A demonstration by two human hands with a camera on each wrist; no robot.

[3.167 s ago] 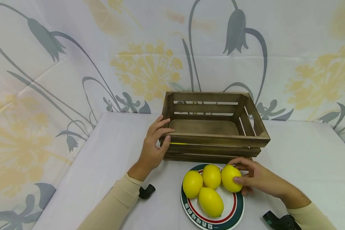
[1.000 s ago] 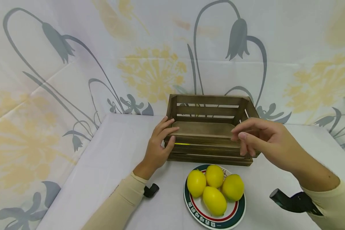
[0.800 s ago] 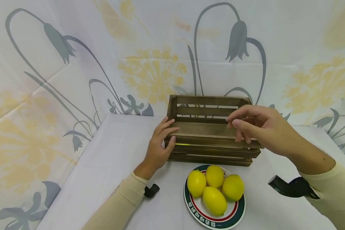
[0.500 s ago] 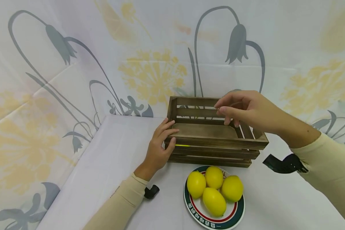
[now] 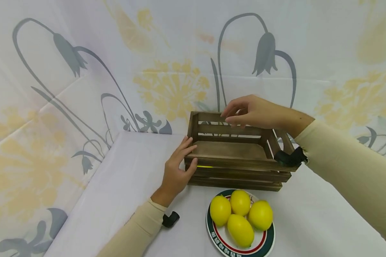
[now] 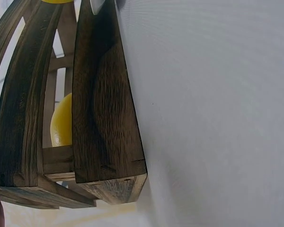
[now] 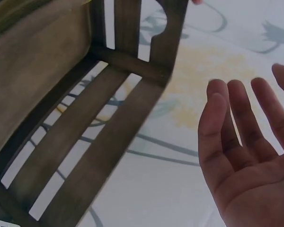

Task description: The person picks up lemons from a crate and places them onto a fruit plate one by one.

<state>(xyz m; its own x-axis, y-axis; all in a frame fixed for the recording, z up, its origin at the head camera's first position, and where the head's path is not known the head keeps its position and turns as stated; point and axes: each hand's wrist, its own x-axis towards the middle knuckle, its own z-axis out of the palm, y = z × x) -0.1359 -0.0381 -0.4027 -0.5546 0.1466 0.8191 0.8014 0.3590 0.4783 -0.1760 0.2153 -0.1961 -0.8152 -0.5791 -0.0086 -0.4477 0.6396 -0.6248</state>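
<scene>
Since a moment ago the right hand [image 5: 251, 112] has travelled from above the near rail of the wooden crate [image 5: 238, 167] to its far rail, where it now hangs with fingers relaxed and slightly spread, gripping nothing; the right wrist view shows the open palm [image 7: 248, 165] just off the crate's far slats [image 7: 85, 142]. Meanwhile the left hand [image 5: 178, 169] stays at the crate's near left corner, fingers straight and laid over the top edge, thumb against the front slat. That crate stands on the white table [image 5: 122, 185], close to the flowered backdrop [image 5: 83, 71], and a yellow streak shows through its front gap. Just near of it sits a plate [image 5: 265, 242] with a red and green rim, carrying four lemons [image 5: 240, 223] that touch one another.
</scene>
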